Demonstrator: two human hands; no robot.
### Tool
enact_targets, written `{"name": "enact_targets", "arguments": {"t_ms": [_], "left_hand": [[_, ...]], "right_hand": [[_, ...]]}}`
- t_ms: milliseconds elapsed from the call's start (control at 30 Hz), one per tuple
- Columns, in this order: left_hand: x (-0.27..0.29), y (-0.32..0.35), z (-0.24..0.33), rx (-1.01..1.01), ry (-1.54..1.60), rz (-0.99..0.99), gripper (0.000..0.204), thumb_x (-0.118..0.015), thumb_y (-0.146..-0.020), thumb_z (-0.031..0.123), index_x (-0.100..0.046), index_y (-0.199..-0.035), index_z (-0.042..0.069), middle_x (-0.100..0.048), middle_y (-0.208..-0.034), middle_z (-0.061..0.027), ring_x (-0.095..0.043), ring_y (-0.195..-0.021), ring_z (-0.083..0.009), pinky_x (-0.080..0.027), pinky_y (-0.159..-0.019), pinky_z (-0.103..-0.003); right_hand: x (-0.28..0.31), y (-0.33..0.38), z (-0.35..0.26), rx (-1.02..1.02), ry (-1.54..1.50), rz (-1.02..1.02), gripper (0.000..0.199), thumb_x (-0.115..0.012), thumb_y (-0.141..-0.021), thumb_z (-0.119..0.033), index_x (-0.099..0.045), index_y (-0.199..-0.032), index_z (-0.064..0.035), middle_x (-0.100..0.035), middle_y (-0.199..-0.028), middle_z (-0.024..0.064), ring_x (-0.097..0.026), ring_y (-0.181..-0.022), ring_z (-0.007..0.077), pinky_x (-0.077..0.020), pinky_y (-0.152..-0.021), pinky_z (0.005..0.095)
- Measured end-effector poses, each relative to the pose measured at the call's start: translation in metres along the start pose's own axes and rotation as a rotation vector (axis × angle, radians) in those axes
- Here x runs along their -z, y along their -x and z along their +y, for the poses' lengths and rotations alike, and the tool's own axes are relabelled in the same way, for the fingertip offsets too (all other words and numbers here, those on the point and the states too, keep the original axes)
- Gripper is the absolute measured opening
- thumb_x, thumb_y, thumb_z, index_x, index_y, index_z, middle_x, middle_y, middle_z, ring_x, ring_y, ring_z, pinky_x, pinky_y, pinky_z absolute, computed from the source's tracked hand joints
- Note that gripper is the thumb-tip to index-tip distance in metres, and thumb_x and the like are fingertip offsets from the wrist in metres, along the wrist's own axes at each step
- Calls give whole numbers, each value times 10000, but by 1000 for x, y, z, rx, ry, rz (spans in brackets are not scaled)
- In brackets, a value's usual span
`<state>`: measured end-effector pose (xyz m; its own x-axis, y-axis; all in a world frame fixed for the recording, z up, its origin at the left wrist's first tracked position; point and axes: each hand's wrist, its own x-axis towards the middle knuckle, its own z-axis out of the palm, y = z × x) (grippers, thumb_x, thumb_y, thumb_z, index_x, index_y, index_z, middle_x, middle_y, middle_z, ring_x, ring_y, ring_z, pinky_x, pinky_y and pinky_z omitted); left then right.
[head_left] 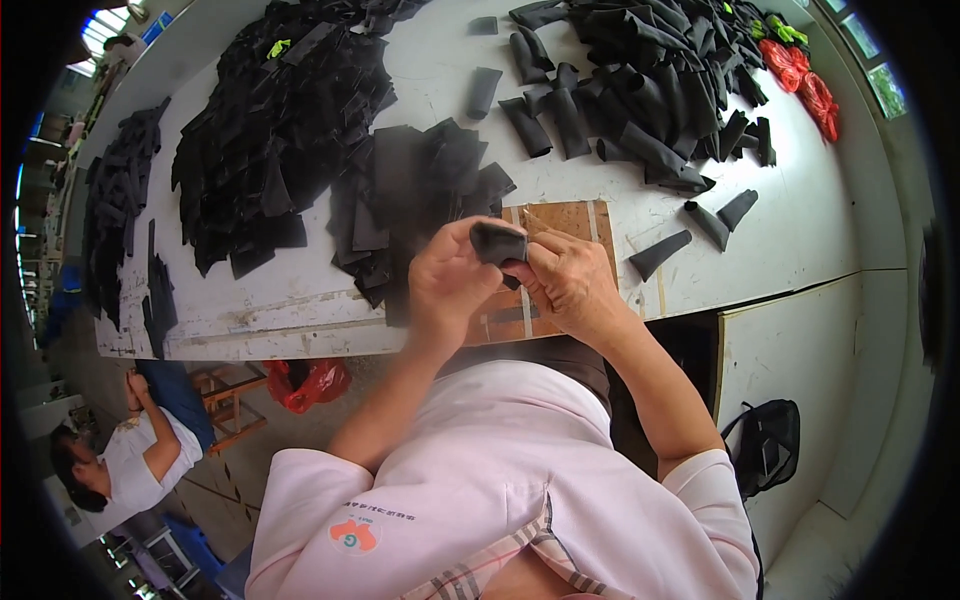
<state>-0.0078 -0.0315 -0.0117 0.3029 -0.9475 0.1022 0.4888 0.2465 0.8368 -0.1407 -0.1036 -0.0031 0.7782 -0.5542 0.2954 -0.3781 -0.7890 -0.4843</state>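
Between both hands, just above the table's near edge, is a small black fabric tube (496, 242) with one end gaping. My left hand (445, 272) is curled round its left end, a little blurred. With bent fingers and thumb, my right hand (574, 272) pinches its right end. Beneath the hands lies a brown cardboard sheet (580, 222) with pale tape strips. Flat black fabric pieces (400, 165) are heaped just beyond my left hand. A few loose black tubes (660, 253) lie to the right of my right hand.
A large pile of flat black pieces (285, 130) covers the left of the white table (800, 240); black tubes (650, 100) are heaped far right, near red plastic bags (805, 85). A seated person (150, 455), a wooden stool (228, 405) and a black bag (768, 445) are beside the table.
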Motion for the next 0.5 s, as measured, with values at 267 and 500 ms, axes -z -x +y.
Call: {"name": "enact_targets", "arguments": {"t_ms": [267, 500], "left_hand": [[-17, -30, 14, -188, -856, -324, 89, -660, -733, 46, -598, -778, 0, -573, -794, -38, -532, -710, -84, -435, -628, -205], [-23, -27, 18, -308, -725, -292, 85, -664, -701, 18, -581, -715, 19, -582, -725, -52, -554, -740, -142, -424, -604, -229]], "right_hand": [[-26, 16, 22, -46, -377, 114, 91, -608, -721, -89, -543, -769, -46, -517, -637, 78, -538, -604, 264, -428, -499, 359], [-27, 11, 18, 12, -391, 177, 92, -589, -681, -27, -524, -743, -46, -501, -628, 107, -516, -564, 301, -425, -491, 360]]}}
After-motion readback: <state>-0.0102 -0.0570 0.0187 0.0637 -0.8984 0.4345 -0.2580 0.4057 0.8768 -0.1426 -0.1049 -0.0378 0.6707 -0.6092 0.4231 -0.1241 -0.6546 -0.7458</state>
